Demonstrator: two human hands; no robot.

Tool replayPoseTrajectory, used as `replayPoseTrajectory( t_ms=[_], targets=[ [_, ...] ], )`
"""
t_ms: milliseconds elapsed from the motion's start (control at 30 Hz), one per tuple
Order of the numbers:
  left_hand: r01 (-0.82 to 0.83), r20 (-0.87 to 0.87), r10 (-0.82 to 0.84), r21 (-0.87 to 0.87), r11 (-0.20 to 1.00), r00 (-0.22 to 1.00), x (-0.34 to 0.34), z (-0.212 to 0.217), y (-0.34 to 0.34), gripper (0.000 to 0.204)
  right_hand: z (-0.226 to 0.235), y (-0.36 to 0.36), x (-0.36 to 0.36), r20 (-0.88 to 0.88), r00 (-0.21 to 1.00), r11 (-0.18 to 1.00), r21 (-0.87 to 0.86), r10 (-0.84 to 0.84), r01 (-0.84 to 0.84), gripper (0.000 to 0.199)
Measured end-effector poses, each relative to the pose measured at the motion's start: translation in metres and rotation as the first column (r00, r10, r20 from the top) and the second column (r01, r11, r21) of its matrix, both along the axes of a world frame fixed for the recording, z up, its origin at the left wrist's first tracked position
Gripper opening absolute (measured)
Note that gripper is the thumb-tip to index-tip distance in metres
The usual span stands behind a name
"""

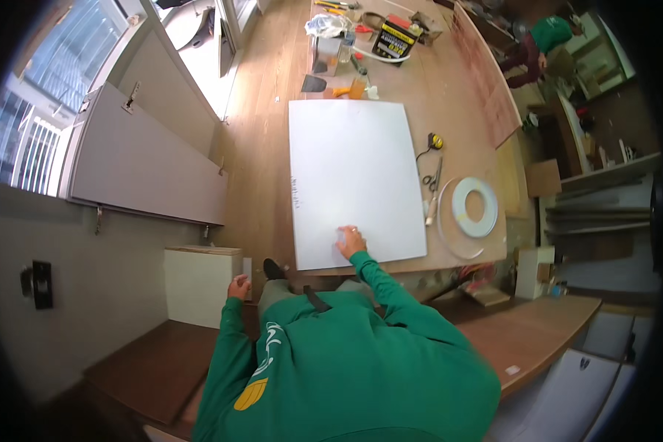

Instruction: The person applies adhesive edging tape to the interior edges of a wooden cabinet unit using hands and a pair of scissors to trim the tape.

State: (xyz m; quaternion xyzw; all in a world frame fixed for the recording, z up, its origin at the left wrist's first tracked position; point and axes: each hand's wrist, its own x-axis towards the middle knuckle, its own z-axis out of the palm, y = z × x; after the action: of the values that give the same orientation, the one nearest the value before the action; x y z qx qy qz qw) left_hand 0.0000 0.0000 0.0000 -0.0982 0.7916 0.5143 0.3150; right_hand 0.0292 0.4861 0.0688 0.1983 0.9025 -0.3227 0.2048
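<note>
White rectangular panel point(353, 169), long axis near-far, is touched at near end by half-curled right hand point(352, 244); left hand point(239, 286) is kept off, left; neither grip can be told.

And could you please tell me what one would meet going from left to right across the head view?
Black wall fitting → grey panel → left hand → shoe → white board → scissors → white roll.
</note>
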Motion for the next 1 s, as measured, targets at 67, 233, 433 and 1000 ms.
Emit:
replayPoseTrajectory(
  t_ms=[67, 233, 433, 1000],
  targets=[
    [-0.083, 0.173, 0.083, -0.005, 0.997, 0.981, -0.005, 0.034, 0.029, 0.04, 0.028, 0.014, 0.006, -0.044, 0.985, 0.98, 0.101, -0.167, 0.171, 0.068],
    [-0.005, 0.013, 0.006, -0.07, 0.998, 1.0, -0.113, 0.05, -0.113, 0.035, 0.007, -0.101, -0.055, 0.031, 0.952, 0.932, 0.215, -0.305, 0.291, 0.065],
    [-0.271, 0.163, 0.261, 0.04, 0.962, 0.951, -0.127, 0.043, -0.159, 0.04, 0.014, -0.109, -0.093, 0.231, 0.903, 0.91, 0.298, -0.363, 0.29, 0.071],
    [0.138, 0.122, -0.127, -0.092, 0.986, 0.984, -0.173, 0.059, -0.152, 0.041, 0.026, -0.124, -0.125, 0.342, 0.832, 0.882, 0.343, -0.437, 0.323, 0.08]
  ],
)
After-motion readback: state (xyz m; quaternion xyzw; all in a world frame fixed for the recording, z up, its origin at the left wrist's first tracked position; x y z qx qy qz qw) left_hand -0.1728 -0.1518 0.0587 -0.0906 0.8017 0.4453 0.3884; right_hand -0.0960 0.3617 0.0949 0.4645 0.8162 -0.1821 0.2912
